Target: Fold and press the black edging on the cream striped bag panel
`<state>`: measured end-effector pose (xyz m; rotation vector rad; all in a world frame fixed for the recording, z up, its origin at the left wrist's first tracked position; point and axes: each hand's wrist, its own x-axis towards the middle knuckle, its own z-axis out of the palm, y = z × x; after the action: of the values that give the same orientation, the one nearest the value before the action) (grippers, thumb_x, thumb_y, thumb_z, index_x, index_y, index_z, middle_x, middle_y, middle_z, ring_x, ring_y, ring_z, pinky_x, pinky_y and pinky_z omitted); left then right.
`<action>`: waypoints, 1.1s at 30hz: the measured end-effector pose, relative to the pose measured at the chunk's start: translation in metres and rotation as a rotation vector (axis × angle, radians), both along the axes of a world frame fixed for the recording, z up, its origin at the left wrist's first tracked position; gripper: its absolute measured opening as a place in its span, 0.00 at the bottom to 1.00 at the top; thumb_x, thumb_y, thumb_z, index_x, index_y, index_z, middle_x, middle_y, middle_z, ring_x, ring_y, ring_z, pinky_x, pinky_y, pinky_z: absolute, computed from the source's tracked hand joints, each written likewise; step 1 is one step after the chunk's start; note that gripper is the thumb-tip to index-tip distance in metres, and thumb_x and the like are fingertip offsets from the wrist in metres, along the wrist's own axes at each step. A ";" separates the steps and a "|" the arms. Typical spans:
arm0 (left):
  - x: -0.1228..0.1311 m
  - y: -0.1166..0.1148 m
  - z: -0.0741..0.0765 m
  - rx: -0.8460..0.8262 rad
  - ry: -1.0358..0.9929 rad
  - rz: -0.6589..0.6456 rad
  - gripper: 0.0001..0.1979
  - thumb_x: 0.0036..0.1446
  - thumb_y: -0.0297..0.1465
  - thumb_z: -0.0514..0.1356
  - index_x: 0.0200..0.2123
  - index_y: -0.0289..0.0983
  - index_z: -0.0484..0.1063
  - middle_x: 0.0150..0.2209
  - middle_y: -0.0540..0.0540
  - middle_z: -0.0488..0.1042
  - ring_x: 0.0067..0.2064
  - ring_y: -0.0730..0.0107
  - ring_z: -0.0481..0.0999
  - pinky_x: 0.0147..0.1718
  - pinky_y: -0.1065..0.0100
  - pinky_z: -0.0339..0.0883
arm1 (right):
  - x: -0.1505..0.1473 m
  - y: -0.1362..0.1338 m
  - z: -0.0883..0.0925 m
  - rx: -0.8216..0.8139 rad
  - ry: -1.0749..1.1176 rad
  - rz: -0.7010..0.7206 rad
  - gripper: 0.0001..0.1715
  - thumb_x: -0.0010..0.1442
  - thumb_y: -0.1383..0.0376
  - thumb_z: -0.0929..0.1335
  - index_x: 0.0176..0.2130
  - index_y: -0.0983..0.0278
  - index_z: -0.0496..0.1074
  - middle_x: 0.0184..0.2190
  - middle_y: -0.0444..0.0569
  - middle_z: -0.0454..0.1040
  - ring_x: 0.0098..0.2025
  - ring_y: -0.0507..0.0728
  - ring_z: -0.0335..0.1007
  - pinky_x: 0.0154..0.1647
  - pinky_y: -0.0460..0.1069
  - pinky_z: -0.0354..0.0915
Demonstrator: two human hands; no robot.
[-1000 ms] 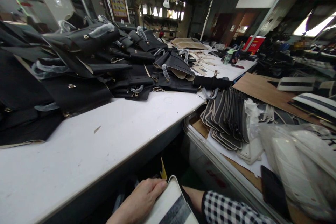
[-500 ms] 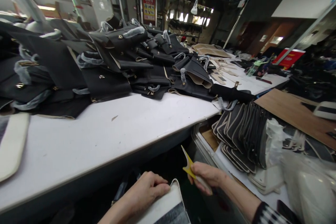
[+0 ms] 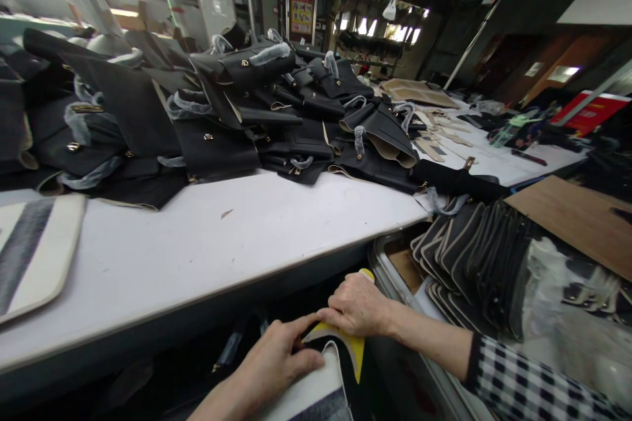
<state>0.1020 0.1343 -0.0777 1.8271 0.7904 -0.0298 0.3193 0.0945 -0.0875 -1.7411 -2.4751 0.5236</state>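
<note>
1. Left hand [image 3: 276, 360]: fingers stretched out and loosely spread, laid flat and gripping nothing. The fingertips press on the upper edge of a cream rounded panel with a grey stripe [image 3: 316, 398].
2. Right hand [image 3: 358, 306]: fingers curled shut around a yellow flat plastic scraper [image 3: 354, 347]. One yellow end shows above the knuckles. The broader end lies below the fingers, against the panel's dark rim.
3. Cream rounded panel with a grey stripe: sits under the left fingertips, low in front of the table edge. Its top corner touches the scraper just beside the left index finger.
4. Black-and-white checked sleeve [image 3: 518, 385]: covers the right forearm, behind the right wrist.
5. White work table [image 3: 247, 237]: beyond both sets of fingers.
6. Heap of black leather bag parts with gold fittings [image 3: 222, 112]: on the table, well beyond the fingers.
7. Second cream striped panel [image 3: 29, 256]: on the table, far left of the left fingers.
8. Stack of black rounded panels with pale edging [image 3: 469, 256]: stands on edge, just right of the right hand.
9. Brown cardboard sheet [image 3: 577, 217]: lies beyond that stack.
</note>
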 end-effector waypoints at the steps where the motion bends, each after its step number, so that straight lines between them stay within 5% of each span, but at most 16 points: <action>1: 0.000 0.000 0.002 0.015 -0.004 -0.009 0.26 0.52 0.33 0.63 0.56 0.49 0.71 0.21 0.57 0.63 0.24 0.75 0.59 0.22 0.74 0.48 | 0.000 0.002 -0.001 0.025 -0.033 0.052 0.36 0.67 0.48 0.57 0.25 0.67 0.77 0.24 0.58 0.78 0.28 0.60 0.72 0.30 0.51 0.49; 6: -0.001 -0.002 0.001 0.054 -0.019 -0.072 0.08 0.58 0.35 0.59 0.38 0.41 0.77 0.21 0.57 0.60 0.22 0.78 0.57 0.21 0.73 0.44 | -0.001 0.006 -0.008 0.100 -0.122 0.190 0.36 0.68 0.49 0.56 0.25 0.65 0.77 0.23 0.55 0.78 0.26 0.59 0.74 0.27 0.51 0.46; 10: -0.002 -0.003 -0.005 0.080 -0.022 -0.097 0.10 0.60 0.36 0.58 0.29 0.38 0.71 0.21 0.57 0.60 0.22 0.80 0.57 0.22 0.73 0.45 | -0.002 0.006 -0.006 0.136 -0.177 0.228 0.36 0.70 0.50 0.54 0.24 0.63 0.76 0.22 0.51 0.78 0.25 0.57 0.74 0.25 0.51 0.43; 26: -0.005 -0.010 -0.009 0.304 0.051 -0.197 0.15 0.67 0.40 0.49 0.34 0.41 0.72 0.31 0.49 0.77 0.31 0.68 0.75 0.29 0.70 0.57 | -0.013 -0.008 0.000 0.042 -0.268 0.140 0.39 0.71 0.51 0.51 0.26 0.63 0.77 0.24 0.52 0.79 0.26 0.58 0.76 0.24 0.51 0.43; 33: -0.001 -0.014 -0.008 0.397 0.122 -0.277 0.19 0.69 0.39 0.44 0.52 0.40 0.69 0.37 0.42 0.79 0.40 0.55 0.79 0.36 0.63 0.65 | -0.019 -0.015 -0.001 -0.009 -0.284 0.064 0.38 0.72 0.53 0.51 0.29 0.61 0.79 0.25 0.51 0.80 0.28 0.61 0.78 0.24 0.50 0.50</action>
<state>0.1009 0.1202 -0.0857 2.3213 0.6536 -0.1751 0.3003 0.0793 -0.0880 -1.8609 -2.7275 0.3100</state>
